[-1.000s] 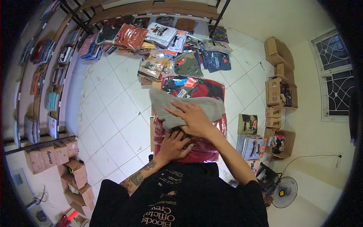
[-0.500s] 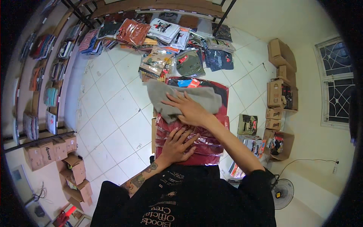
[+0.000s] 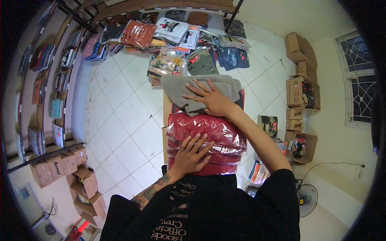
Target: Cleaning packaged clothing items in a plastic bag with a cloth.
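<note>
Nearest to me is my own black shirt [image 3: 237, 209], and just past its front lies the red clothing in clear plastic [image 3: 205, 124], folded thick. The plastic is creased and shiny, and toward me several layers show one behind another. My left hand [image 3: 191, 156] rests on it palm down, fingers spread and pointing away from me, gripping nothing.

A little farther out, my right hand [image 3: 213, 99] lies flat on a grey cloth [image 3: 175, 88], fingers splayed and slanting to the left, while my forearm passes over the right edge of the red clothing. The cloth sits just beyond the thick red fold, rumpled and pointed toward me at its lower edge; I can't see what is under my palm. A strip of brown cardboard [image 3: 167, 106] shows along the left side.

To my right, on the white tiled floor [image 3: 124, 116], I have a pile of bagged goods [image 3: 259, 170], with a fan [image 3: 309, 201] lower down and an olive-and-black package [image 3: 268, 125] farther up.

Beyond the cloth lie an olive bagged shirt [image 3: 202, 62], dark blue bagged clothes [image 3: 233, 58], a rust-orange pack [image 3: 138, 34] and white packs [image 3: 172, 28], with a long shelf [image 3: 161, 8] behind them all.
</note>
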`<state>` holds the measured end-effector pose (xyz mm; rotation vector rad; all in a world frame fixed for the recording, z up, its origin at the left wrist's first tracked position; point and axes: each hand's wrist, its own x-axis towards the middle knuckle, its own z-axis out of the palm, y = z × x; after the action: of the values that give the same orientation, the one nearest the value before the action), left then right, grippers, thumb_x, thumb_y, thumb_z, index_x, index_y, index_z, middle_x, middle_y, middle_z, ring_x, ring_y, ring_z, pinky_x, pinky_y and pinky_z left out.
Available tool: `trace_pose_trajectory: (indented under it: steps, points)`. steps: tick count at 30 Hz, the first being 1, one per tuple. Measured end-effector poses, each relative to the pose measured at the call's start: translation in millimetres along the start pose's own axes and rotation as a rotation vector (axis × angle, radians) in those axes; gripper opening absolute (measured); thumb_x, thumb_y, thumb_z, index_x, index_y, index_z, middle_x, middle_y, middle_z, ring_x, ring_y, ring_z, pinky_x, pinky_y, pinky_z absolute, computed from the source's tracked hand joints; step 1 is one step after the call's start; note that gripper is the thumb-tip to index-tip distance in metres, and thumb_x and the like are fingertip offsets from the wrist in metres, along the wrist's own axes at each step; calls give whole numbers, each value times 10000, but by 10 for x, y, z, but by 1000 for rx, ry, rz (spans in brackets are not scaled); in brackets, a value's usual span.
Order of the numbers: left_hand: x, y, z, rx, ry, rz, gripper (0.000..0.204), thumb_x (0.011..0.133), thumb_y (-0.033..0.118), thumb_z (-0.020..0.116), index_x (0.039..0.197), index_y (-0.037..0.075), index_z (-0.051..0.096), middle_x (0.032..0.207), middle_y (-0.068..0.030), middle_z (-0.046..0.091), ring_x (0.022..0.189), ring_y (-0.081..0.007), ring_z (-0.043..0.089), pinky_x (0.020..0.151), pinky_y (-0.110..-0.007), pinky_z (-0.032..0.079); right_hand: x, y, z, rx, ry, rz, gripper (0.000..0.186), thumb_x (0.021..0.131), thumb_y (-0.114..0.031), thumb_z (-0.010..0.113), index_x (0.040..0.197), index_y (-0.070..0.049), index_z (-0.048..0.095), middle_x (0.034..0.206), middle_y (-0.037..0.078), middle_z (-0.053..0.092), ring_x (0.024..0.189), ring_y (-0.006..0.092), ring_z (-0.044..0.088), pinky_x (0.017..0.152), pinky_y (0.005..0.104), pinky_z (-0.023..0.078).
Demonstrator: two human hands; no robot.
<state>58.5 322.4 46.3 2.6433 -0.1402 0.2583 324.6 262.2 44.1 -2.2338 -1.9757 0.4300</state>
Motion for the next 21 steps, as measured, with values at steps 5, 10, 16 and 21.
trace_pose_trajectory:
  steps: [5,10,16,21]
  points:
    - [48,46,-110,-36,-52,-21,535,944,385,634,1448,227,549,1569,-86,420,1457,-269,349,1212,-434,235,-445,94,-43,156,25,146,932,726,-8,697,1540,-348,396,1690,-39,169,1564,294,96,1227,646,89]
    - [317,163,-538,-126,-210,-88,494,937,375,658,1377,158,601,1494,-125,490,1356,-322,458,1124,-471,350,-906,96,-68,200,28,291,865,714,59,637,1493,-277,470,1680,-24,210,1559,320,108,1195,709,99]
    - [1023,-146,-797,-391,-240,-239,356,919,339,687,1112,40,689,988,-198,661,943,-368,638,819,-488,507,-1300,-185,-248,418,5,705,751,755,-54,661,1474,-113,449,1536,110,466,1438,428,371,1126,586,390]
    - [1702,-877,-407,28,-116,-29,462,907,255,641,1281,-9,579,1259,-233,597,1138,-409,576,955,-486,486,-1489,-443,-300,149,85,702,755,742,-55,656,1468,-91,449,1411,212,550,1352,434,469,1084,484,456]
